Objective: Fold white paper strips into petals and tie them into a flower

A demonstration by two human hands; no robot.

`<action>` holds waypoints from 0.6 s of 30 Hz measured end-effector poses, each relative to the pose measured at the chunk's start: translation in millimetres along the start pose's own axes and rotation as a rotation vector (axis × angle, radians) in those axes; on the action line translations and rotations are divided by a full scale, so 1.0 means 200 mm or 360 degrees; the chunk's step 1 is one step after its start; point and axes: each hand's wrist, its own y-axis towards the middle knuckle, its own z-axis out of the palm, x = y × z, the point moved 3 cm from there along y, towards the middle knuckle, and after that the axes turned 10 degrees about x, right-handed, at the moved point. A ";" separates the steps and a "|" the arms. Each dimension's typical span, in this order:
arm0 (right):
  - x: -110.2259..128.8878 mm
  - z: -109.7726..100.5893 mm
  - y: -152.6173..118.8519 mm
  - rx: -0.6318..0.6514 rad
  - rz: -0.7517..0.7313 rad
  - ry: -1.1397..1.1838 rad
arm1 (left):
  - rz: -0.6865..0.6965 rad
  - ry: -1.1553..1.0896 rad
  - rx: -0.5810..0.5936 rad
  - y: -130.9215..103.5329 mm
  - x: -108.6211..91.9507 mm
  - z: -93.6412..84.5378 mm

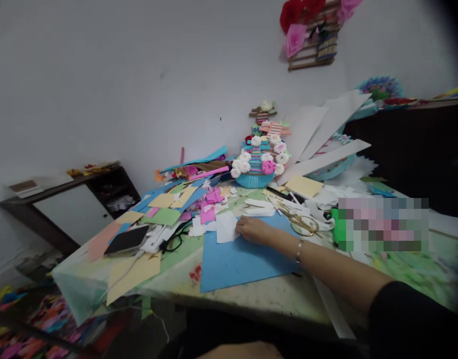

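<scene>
White paper, plain, on blue sheet

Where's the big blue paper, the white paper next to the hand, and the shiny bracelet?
Blue paper [248,260]: head view, its bare middle.
White paper [226,227]: head view, its middle.
Bracelet [299,251]: head view, its band.
</scene>
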 end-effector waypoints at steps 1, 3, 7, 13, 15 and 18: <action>0.00 0.01 0.01 -0.0011 0.0021 -0.0019 | 0.0049 0.0001 -0.0021 -0.04 -0.04 -0.06; -0.01 0.01 0.01 -0.0052 0.0059 -0.0034 | 0.0177 0.0067 -0.0185 -0.17 -0.13 -0.21; 0.01 0.01 -0.05 -0.0145 0.0049 0.0009 | -0.0348 0.0132 -0.0945 -0.40 -0.03 -0.53; 0.00 0.05 -0.07 -0.0252 0.0085 0.0128 | -0.0717 0.0375 -0.1087 -0.34 0.54 -0.70; -0.02 0.07 -0.07 -0.0282 0.0134 0.0149 | -0.0686 0.0394 -0.1015 -0.28 0.63 -0.69; -0.04 0.08 -0.08 -0.0310 0.0166 0.0166 | -0.0674 0.0427 -0.0961 -0.25 0.65 -0.65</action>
